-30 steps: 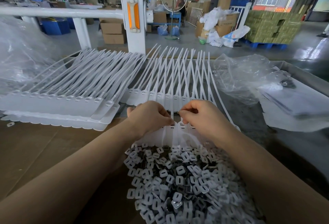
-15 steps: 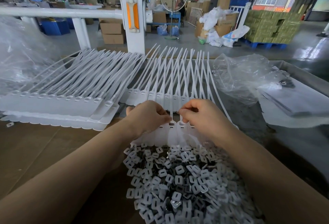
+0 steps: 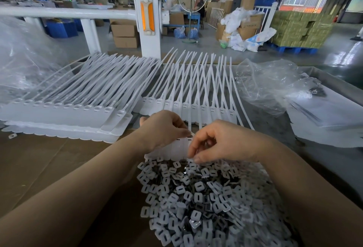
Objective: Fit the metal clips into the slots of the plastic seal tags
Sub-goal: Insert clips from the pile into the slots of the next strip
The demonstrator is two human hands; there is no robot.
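Clips [image 3: 198, 203] lie heaped at six o'clock on the counter [image 3: 49, 164], right under our wrists, and the strip of seal tags [image 3: 174, 148] we are working on sits just beyond the heap at twelve o'clock from it, its long tails running away from us. Our left hand [image 3: 163, 128] has its fingers curled down on the strip's upper edge, pinning it by the slots. Our right hand [image 3: 220, 142] reaches down at the far rim of the heap, thumb and forefinger drawn together; whether they already pinch a clip we cannot tell. We judge this to be the pick-up step between insertions. Next we need one clip lifted clear, turned to line up with an empty slot beside our left fingertips, and pushed home. More tags [image 3: 64, 113] are stacked at ten o'clock.
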